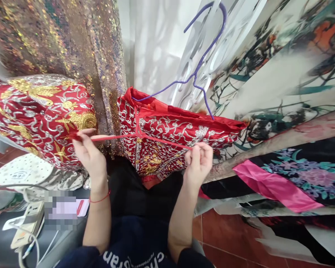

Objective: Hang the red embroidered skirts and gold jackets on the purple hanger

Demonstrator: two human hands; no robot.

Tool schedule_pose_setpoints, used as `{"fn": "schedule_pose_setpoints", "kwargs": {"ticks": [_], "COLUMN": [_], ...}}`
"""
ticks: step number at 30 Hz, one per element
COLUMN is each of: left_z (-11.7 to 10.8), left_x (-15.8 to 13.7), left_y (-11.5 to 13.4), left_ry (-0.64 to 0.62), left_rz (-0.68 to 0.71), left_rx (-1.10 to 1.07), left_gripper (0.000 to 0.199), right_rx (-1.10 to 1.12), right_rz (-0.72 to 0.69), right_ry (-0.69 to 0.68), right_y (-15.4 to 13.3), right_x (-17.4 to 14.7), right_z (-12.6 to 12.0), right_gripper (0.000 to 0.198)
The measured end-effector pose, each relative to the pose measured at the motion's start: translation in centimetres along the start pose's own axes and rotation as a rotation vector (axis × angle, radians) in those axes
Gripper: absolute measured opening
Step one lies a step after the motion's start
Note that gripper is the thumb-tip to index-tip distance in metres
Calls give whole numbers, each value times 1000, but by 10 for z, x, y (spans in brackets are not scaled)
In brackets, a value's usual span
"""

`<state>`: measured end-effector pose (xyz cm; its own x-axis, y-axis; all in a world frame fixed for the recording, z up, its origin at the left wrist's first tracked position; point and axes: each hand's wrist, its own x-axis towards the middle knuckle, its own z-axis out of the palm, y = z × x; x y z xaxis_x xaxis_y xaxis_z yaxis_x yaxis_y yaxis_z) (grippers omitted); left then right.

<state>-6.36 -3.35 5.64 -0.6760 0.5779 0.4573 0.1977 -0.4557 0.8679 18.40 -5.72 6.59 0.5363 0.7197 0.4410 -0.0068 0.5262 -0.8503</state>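
Cord (111, 137) partly hidden by fingers (195, 155)

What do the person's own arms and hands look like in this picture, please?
The left hand and right hand are ungloved. The sleeves are short, of dark navy fabric, and a thin red cord-like bracelet circles the left wrist.

Hanging garment (170, 129): we see red with silver scrolls and gold motifs
Cord (111, 137): plain red
Hanger (194, 74): purple
Left garment (44, 123): we see red, silver swirls, gold figures
Far-left sequined cloth (108, 56): gold with pink and teal flecks
Right drape (268, 74): cream, with black, teal and orange brushwork
Near-right band (279, 186): hot pink
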Motion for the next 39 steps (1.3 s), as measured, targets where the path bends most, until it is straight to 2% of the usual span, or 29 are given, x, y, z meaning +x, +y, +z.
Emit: {"fn": "schedule_pose_setpoints", "kwargs": {"ticks": [2,3,5,6,9,11,14,16,17,19,23,27,29,32,34,39], "left_z": [-3,-5,-8,-9,-7,0,17,31,37,48,55,50,47,44,42,40], "left_x": [14,17,17,14,-2,-11,-13,-8,-4,4,11,9,8,8,9,12], "left_y": [11,17,27,31,36,33,18,5,-2,-13,-25,-22,-18,-10,-5,-3], "left_ry": [145,177,82,11,-130,-225,-419,-513,-547,-620,-682,-649,-639,-668,-690,-644], "left_rz": [142,199,262,286,354,339,264,250,254,265,275,174,179,239,272,285], "left_rx": [4,8,58,110,276,282,246,314,357,398,345,210,146,138,145,159], "left_gripper": [25,20,12,18,48,54,50,44,41,36,24,24,24,23,21,18], "right_rx": [9,4,-31,-58,-172,-286,-559,-770,-854,-952,-890,-634,-527,-410,-381,-384], "right_rz": [-41,-50,-34,-5,124,190,236,251,250,229,124,31,-6,-59,-98,-123], "right_ry": [87,110,95,55,-166,-373,-740,-956,-1030,-1093,-987,-799,-731,-712,-715,-708], "right_y": [-4,-5,-3,0,10,15,16,14,13,11,13,21,24,26,24,16], "right_x": [15,19,22,20,8,0,-6,-7,-7,-7,-4,1,3,4,4,8], "right_z": [-5,-8,-12,-12,-6,2,16,25,30,37,49,62,71,85,91,90], "right_gripper": [21,21,21,21,22,22,17,12,11,13,13,15,18,23,18,24]}}
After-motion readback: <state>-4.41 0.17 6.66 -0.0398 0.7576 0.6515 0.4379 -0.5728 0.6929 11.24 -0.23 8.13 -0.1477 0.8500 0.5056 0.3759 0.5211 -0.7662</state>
